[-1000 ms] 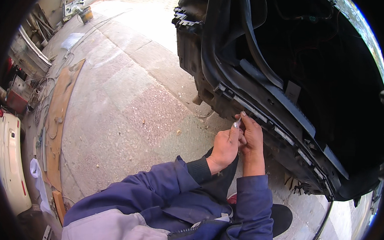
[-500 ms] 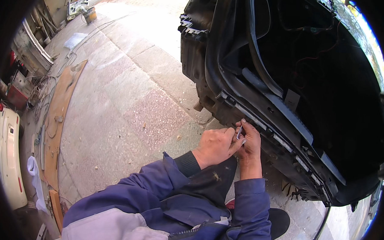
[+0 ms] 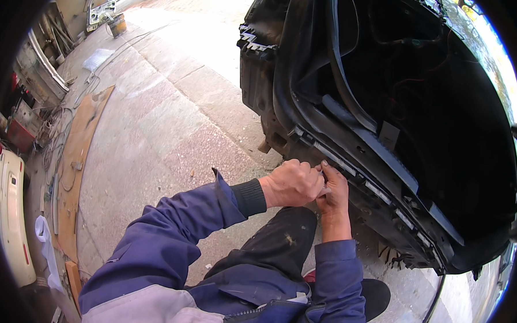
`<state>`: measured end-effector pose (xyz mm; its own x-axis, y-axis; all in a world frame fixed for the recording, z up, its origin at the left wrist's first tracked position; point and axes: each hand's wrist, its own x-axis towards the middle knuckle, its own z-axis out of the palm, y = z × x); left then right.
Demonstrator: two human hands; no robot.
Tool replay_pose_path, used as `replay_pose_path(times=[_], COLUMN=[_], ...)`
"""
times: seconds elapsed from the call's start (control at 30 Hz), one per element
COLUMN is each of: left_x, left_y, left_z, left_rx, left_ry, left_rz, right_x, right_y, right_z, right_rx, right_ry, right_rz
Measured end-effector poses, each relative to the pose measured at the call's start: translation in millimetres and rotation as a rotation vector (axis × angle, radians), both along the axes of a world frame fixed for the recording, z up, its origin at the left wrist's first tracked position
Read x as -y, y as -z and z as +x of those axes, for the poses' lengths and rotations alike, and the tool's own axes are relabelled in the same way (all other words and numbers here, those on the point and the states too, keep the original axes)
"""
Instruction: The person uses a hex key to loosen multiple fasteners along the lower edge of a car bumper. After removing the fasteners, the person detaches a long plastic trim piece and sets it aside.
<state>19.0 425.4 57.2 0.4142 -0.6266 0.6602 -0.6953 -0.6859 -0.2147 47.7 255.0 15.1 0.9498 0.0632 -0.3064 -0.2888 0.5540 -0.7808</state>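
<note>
My left hand (image 3: 295,183) is closed in a fist, knuckles up, against the fingers of my right hand (image 3: 334,189). The right hand's fingers are bent, with the thumb and forefinger at the top close together. A small pale sliver shows where the hands meet; the rest of what they grip is hidden. Both hands are right beside the lower edge of a black car body (image 3: 278,99) whose compartment stands wide open. Along that edge runs a strip with white segments (image 3: 342,160), just beyond the right fingertips.
Paved floor (image 3: 138,150) spreads to the left. A long brown board (image 3: 86,148) lies there beside tangled cables (image 3: 61,121). At the far left is a cream-coloured car panel (image 3: 11,214). A bucket (image 3: 117,25) and a detached door (image 3: 99,7) stand at the back.
My left hand has turned over and curled into a fist, its elbow swinging out to the left. The thin shiny piece between the fingers is now mostly covered. My right hand has barely moved.
</note>
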Motion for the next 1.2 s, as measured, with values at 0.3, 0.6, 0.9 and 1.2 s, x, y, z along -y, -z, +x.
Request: replay_pose_path(times=[0.3, 0.6, 0.9, 1.2], left_x=[30.8, 46.3, -14.8, -2.5], left_y=[36.2, 60.5, 1.4, 19.1], left_z=[-32.2, -50.2, -20.4, -20.8], left_rx=[-0.657, -1.164, -0.137, -0.403], left_ry=[-0.171, -0.014, -0.122, -0.133], left_rz=[-0.988, -1.494, -0.050, -0.265], right_x=[-3.6, -6.4, -8.6, -14.0], right_y=[0.3, 2.8, -0.7, -4.8], right_z=[-1.8, -6.9, -4.7, -4.0], right_rx=[-0.012, 0.008, 0.022, -0.003], right_ry=[-0.043, 0.019, 0.034, 0.045], right_rz=[-0.122, -0.249, -0.220, -0.159])
